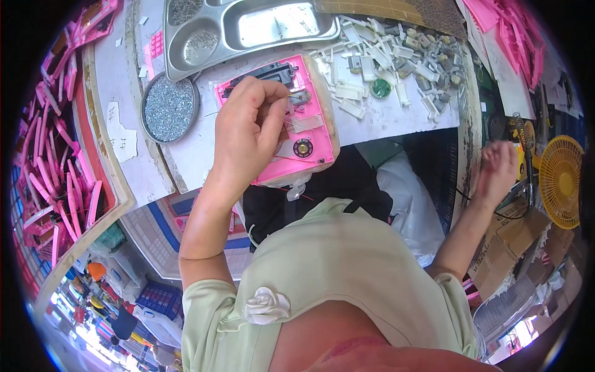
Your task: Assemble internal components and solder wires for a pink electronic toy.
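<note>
My left hand (248,121) is over a pink plastic casing (325,139), its thumb and forefinger closed in a pinch beside a small grey metal part (300,97). What lies between the fingertips is too small to make out. In the casing are a black plastic piece (276,74), a small round speaker (303,147) and thin wires. A pale padded base lies under the casing at the table's near edge. Off to the right, my right hand (499,162) is raised with curled fingers near a coiled metal holder (528,136); whatever it may hold is hidden.
A metal compartment tray (238,46) and a round dish of small screws (169,108) stand at the upper left. White plastic and grey metal parts (403,62) are heaped at the upper right. Pink pieces (56,161) fill the far left. A yellow fan (559,180) stands right.
</note>
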Demonstrator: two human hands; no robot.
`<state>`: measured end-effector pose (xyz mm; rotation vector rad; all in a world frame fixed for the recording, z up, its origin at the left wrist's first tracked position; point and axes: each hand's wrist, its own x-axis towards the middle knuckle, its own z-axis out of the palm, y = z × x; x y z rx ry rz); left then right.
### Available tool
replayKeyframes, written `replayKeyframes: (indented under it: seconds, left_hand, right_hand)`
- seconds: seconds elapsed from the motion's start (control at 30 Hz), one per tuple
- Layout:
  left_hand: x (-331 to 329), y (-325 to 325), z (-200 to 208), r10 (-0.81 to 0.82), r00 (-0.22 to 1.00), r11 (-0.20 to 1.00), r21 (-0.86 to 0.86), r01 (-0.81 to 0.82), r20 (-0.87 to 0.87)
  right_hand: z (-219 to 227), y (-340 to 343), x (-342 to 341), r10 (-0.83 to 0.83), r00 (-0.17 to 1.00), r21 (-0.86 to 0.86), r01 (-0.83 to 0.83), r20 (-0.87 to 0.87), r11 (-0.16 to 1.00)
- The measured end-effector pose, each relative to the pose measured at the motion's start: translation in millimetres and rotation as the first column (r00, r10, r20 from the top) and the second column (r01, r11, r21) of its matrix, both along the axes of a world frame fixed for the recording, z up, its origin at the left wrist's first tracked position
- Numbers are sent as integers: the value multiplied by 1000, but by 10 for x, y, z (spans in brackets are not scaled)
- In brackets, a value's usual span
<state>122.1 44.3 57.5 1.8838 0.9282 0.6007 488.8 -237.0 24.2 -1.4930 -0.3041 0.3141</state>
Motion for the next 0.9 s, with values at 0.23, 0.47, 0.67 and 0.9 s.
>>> replayKeyframes:
  seconds: [0.23, 0.47, 0.67, 0.9]
  left_hand:
    - [30, 1, -72, -53, 997, 967, 245, 67, -62]
    - [102, 16, -216, -29, 997, 846, 529, 66, -78]
    - [88, 11, -337, 52, 991, 817, 576, 28, -123]
    - [125, 6, -351, 69, 986, 824, 566, 31, -154]
  right_hand:
    - [74, -555, 524, -251, 965, 154, 261, -78, 953]
    - [116, -1180, 1006, -303, 933, 135, 281, 196, 950]
    - [359, -663, -33, -136, 990, 326, 117, 35, 938]
    - [-127, 774, -1295, 543, 827, -33, -544, 147, 838]
